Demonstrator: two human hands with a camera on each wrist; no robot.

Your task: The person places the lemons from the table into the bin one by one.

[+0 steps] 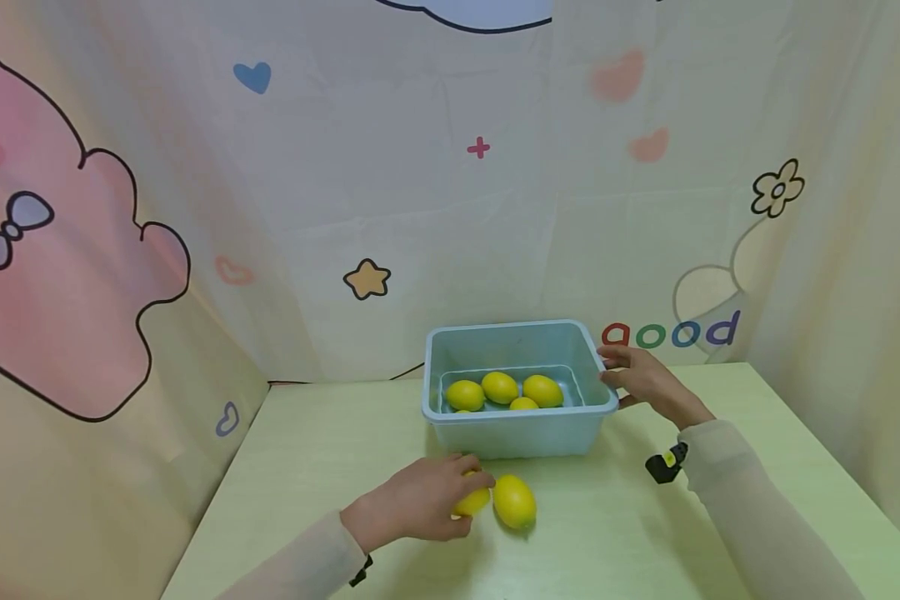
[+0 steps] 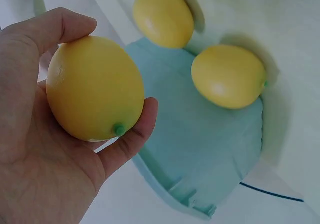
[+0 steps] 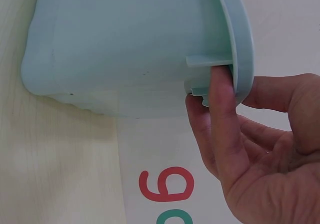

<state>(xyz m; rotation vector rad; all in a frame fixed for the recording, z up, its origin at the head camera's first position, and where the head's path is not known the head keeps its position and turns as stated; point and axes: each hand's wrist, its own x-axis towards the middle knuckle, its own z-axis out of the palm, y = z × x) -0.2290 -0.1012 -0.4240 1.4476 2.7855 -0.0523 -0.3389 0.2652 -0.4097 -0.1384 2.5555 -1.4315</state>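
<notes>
My left hand (image 1: 425,498) grips a yellow lemon (image 1: 474,499) in front of the bin. In the left wrist view, fingers and thumb curl round this lemon (image 2: 95,89), whose green stem tip shows. Two more lemons, one (image 2: 164,17) beside the other (image 2: 229,77), lie on the table there; the head view shows only one loose lemon (image 1: 514,502), right of the left hand. My right hand (image 1: 642,385) holds the right rim of a light blue plastic bin (image 1: 517,435). Seen from the right wrist, its fingers hook under the rim (image 3: 243,44), with the thumb on the other side.
Inside the bin lie several lemons (image 1: 500,388). The pale table (image 1: 330,442) meets a printed curtain (image 1: 330,183) behind the bin. A dark cord (image 1: 407,372) runs along the table's back edge. More curtain (image 1: 855,275) hangs at the right side.
</notes>
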